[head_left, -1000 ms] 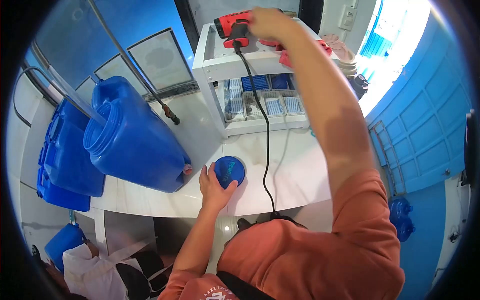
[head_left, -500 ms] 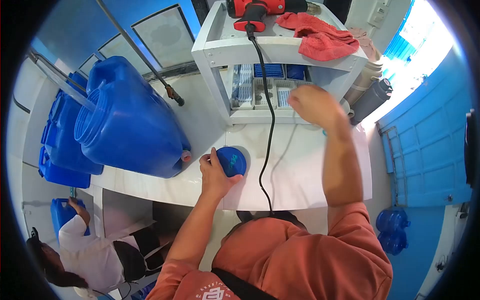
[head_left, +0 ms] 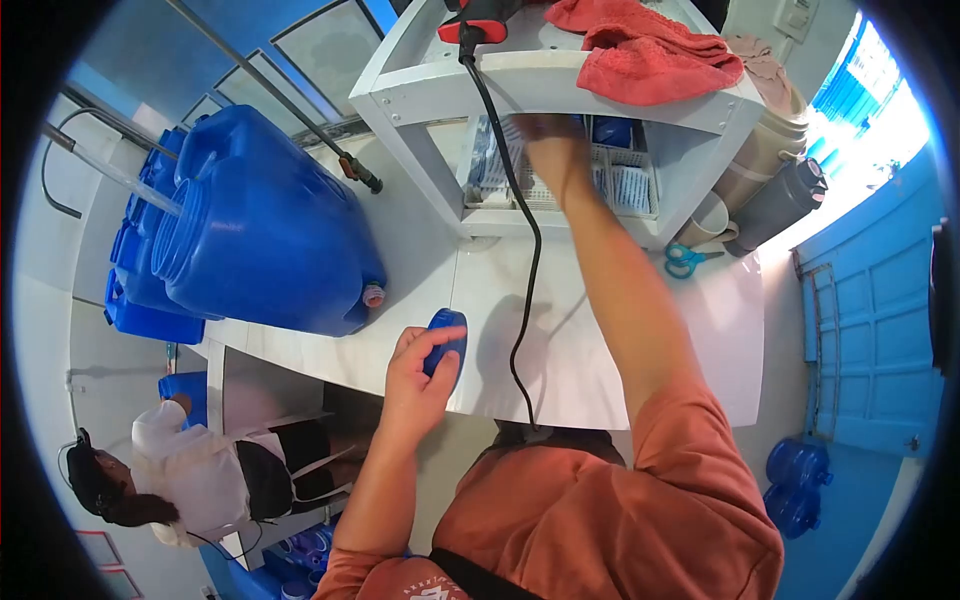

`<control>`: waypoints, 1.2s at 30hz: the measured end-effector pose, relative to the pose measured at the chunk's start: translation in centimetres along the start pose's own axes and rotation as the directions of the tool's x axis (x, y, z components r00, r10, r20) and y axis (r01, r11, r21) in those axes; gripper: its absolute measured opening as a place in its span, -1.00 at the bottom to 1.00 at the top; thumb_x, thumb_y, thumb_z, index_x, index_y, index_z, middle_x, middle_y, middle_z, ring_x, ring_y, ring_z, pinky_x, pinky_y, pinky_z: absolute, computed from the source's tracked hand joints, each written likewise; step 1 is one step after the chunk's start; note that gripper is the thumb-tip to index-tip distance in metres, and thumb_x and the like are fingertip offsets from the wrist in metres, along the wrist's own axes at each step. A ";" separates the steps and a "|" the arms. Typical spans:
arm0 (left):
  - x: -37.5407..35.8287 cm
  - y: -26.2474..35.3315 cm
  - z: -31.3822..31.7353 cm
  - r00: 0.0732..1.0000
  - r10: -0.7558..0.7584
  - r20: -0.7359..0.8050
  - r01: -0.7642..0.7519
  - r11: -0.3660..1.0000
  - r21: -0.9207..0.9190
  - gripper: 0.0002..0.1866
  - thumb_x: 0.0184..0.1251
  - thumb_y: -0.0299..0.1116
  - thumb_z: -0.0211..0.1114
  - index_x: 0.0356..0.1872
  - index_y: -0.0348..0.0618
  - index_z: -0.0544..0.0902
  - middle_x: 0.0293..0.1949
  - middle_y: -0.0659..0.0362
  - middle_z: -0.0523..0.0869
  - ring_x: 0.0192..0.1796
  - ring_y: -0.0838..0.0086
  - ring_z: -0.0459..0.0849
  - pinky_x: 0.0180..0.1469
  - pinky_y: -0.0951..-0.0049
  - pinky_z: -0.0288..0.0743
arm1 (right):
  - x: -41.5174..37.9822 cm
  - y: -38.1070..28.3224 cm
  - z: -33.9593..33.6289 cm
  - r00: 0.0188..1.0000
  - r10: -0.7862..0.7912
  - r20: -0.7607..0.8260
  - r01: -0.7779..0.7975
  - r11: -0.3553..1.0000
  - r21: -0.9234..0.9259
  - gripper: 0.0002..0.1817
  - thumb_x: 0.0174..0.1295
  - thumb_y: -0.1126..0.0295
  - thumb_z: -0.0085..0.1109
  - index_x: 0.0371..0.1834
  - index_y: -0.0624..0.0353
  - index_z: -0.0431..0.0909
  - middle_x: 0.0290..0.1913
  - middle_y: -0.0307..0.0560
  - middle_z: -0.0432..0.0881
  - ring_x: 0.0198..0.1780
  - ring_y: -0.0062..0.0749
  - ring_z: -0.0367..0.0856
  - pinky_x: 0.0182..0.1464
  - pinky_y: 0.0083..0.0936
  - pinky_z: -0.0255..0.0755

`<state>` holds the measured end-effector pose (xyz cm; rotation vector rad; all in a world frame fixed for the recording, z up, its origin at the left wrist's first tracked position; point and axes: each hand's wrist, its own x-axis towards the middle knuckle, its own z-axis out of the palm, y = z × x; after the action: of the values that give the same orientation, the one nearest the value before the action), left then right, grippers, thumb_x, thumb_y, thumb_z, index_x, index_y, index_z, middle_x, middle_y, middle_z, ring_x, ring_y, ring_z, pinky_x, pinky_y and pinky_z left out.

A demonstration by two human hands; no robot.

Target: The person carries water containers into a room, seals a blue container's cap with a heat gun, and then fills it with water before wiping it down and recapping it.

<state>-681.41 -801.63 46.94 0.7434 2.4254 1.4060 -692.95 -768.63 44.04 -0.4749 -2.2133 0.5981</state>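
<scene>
My left hand (head_left: pixel 412 378) grips a round blue jug cap (head_left: pixel 446 318), tilted on its edge, with fingers and thumb around its rim. My right hand (head_left: pixel 550 140) reaches into the lower level of a white shelf unit (head_left: pixel 450 92), over baskets holding small packets. Motion blur and the shelf's upper board hide its fingers. Right of that hand, a white basket (head_left: pixel 650 190) contains pale blue-and-white packets. A black cord (head_left: pixel 530 260) hangs down in front of the shelf and over the white tabletop (head_left: pixel 590 330).
Large blue jugs (head_left: pixel 270 230) stand at the left, one with a clear tube in its mouth. A red heat gun (head_left: pixel 475 30) and a red cloth (head_left: pixel 660 65) lie on top. Blue scissors (head_left: pixel 685 262), a mug (head_left: pixel 708 220) and a dark bottle (head_left: pixel 785 205) sit right. A co-worker (head_left: pixel 190 470) is lower left.
My right hand has moved left and deeper into the shelf. The cap, flat on the tabletop before, is now tipped up in my left hand. The view has shifted, revealing scissors and the mug.
</scene>
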 end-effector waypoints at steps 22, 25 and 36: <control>-1.0 -0.4 -1.4 0.888 -0.144 0.437 0.304 0.896 -0.322 -0.67 0.59 -0.19 0.14 -0.06 -0.26 0.74 -0.23 0.27 0.70 -0.22 0.63 0.59 -0.14 0.53 0.49 | -13.6 -4.2 -11.8 0.991 -0.060 0.116 0.070 0.994 -0.086 -0.81 0.19 0.34 0.32 -0.17 0.12 0.74 -0.04 -0.09 0.66 0.04 -0.10 0.60 0.12 -0.21 0.46; -2.2 -1.1 -2.8 0.902 -0.136 0.409 0.263 0.925 -0.274 -0.67 0.59 -0.20 0.13 -0.04 -0.24 0.74 -0.21 0.29 0.69 -0.18 0.64 0.57 -0.11 0.52 0.48 | -9.8 -1.9 -6.8 0.965 -0.128 0.229 0.194 0.937 -0.291 -0.81 0.16 0.26 0.35 -0.21 0.06 0.76 0.00 -0.12 0.64 0.19 -0.17 0.50 0.25 -0.19 0.36; -6.3 -7.1 -7.9 0.918 -0.303 0.257 0.362 0.904 -0.227 -0.69 0.59 -0.23 0.15 -0.01 -0.24 0.74 -0.22 0.33 0.68 -0.20 0.68 0.54 -0.13 0.56 0.44 | 2.3 3.0 2.1 0.978 0.181 0.107 -0.201 0.954 0.224 -0.73 0.25 0.19 0.34 -0.17 0.18 0.69 -0.44 -0.01 0.70 -0.33 -0.25 0.75 -0.30 -0.33 0.52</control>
<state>-681.76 -813.76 44.59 0.3684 2.0198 1.3939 -695.59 -765.53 42.48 -0.5527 -2.1549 0.9864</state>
